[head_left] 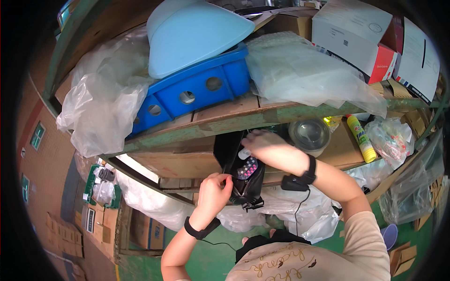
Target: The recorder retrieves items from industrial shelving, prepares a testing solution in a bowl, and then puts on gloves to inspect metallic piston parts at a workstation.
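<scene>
Green-framed shelving point(225, 121) stretches behind and above the black bag point(254, 186), which sits open at the front of the lower shelf. Up and to the right of the bag is a white box point(349, 33); up and to its left stands a blue crate point(168, 108) with a pale blue curved plastic piece point(197, 40) on top. Directly left of the bag is a brown carton point(180, 161); to its right, a clear round tub point(309, 133) and, farther right, a yellow tube point(362, 139). At the bag's left edge, the left hand point(215, 191) has thumb and forefinger pinched together; whether they grip the edge I cannot tell. Over the bag's far end, the right hand point(258, 144) has bent fingers, their tips hidden, so their grip is unclear. Inside the bag lies a small pack with pink and white dots point(247, 169).
</scene>
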The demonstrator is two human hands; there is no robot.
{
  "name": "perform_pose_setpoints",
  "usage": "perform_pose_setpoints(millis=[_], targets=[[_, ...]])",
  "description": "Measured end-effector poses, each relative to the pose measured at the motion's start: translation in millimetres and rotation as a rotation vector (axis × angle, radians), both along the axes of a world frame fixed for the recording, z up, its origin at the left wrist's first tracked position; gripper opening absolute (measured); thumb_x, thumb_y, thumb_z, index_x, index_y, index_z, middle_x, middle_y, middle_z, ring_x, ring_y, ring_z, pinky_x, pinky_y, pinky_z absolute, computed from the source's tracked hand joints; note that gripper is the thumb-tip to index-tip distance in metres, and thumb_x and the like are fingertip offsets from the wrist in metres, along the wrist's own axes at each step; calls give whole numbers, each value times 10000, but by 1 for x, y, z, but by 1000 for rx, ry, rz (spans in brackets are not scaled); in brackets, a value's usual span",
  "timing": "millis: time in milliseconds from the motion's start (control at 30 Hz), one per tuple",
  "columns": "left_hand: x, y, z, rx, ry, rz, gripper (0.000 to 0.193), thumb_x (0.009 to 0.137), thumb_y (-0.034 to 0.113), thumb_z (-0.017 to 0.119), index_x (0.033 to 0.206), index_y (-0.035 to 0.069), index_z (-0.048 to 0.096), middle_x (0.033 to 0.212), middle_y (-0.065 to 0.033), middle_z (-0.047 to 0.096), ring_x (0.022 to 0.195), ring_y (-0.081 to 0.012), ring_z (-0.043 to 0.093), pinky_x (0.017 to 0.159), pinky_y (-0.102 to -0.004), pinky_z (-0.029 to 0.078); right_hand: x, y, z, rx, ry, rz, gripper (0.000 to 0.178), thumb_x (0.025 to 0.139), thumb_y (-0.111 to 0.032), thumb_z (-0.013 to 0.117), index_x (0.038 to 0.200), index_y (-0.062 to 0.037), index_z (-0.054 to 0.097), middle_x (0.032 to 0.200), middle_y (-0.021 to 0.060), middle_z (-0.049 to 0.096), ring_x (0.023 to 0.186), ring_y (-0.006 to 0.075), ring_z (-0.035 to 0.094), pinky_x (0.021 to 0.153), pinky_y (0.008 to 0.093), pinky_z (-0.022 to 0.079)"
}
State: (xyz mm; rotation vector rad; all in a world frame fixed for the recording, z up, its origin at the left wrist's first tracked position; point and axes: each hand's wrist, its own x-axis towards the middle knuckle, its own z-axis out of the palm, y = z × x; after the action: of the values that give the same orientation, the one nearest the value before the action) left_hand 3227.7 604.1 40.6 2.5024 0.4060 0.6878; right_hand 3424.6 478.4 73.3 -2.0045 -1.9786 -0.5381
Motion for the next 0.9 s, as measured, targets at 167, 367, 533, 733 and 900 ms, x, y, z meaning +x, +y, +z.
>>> perform_pose_setpoints(millis=[167, 367, 533, 733, 900], targets=[[2, -14, 23, -547, -134, -35, 197, 822, 85, 722, 990, -12, 691, 633, 76, 432, 587, -33, 392, 530, -215, 323, -17, -47, 15, 3, 1070, 46, 268, 835, -150, 710, 1026, -9, 586, 858, 99, 664, 806, 190, 647, 703, 301, 516], [14, -41, 39, -683, -228, -213, 293, 807, 49, 738, 1087, 21, 655, 663, 111, 302, 600, -9, 267, 542, -175, 225, -41, -61, -32, 65, 1784, 370, 293, 937, -92, 602, 1199, -19, 493, 1061, 82, 611, 963, 142, 614, 822, 292, 532], [26, -49, 37, -643, -209, -268, 262, 822, 49, 725, 1075, 33, 659, 650, 109, 297, 587, -7, 265, 522, -184, 223, -43, -67, -42, 132, 2139, 518, 323, 1025, -288, 433, 1200, -24, 498, 1024, 99, 604, 874, 163, 608, 714, 295, 514], [38, -54, 31, -551, -249, -238, 220, 829, 64, 725, 1038, 28, 665, 639, 105, 317, 580, -8, 281, 514, -185, 239, -42, -60, -51, 264, 2293, 603, 300, 1031, -278, 404, 1200, -54, 508, 984, 54, 557, 836, 126, 543, 663, 279, 451], [48, -39, 17, -753, -331, -152, 167, 877, 103, 692, 992, -15, 665, 637, 113, 416, 568, 14, 342, 504, -171, 271, -60, -53, -29, 371, 2147, 352, 274, 1023, -261, 425, 1189, -58, 503, 1024, 61, 560, 872, 131, 540, 670, 277, 440]])
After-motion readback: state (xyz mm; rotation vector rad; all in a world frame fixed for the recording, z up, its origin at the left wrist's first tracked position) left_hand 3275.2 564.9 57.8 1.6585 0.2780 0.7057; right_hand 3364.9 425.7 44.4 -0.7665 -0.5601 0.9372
